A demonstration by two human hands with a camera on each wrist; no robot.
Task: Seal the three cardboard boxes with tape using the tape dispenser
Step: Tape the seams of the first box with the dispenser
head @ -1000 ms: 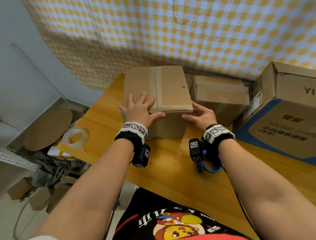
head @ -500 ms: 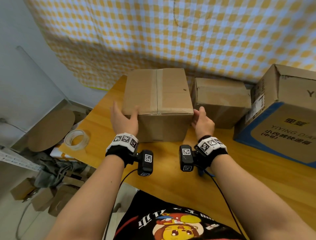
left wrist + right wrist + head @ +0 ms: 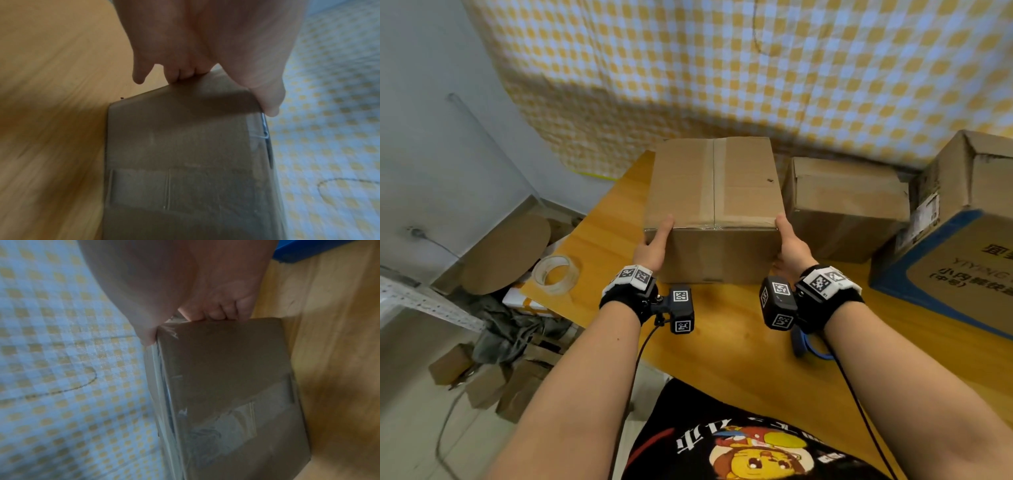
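Note:
A brown cardboard box [image 3: 712, 192] with a strip of tape along its top seam stands in the middle of the wooden table [image 3: 722, 342]. My left hand [image 3: 654, 246] grips its left front corner, thumb on the top edge. My right hand [image 3: 789, 243] grips the right front corner the same way. The left wrist view shows the box [image 3: 185, 154] with my left hand [image 3: 226, 93] clasping its edge; the right wrist view shows the box [image 3: 226, 378] under my right hand [image 3: 182, 327]. I cannot tell whether the box is lifted. A blue tape dispenser [image 3: 804, 346] lies half hidden under my right wrist.
A second plain box [image 3: 849, 205] stands right of the held one, and a large box with blue print [image 3: 962, 246] sits at the far right. A clear tape roll [image 3: 556, 274] lies at the table's left edge. A checked curtain [image 3: 756, 85] hangs behind. Clutter covers the floor on the left.
Both hands left the box's top, where they lay flat, and moved down to clasp its left and right front corners.

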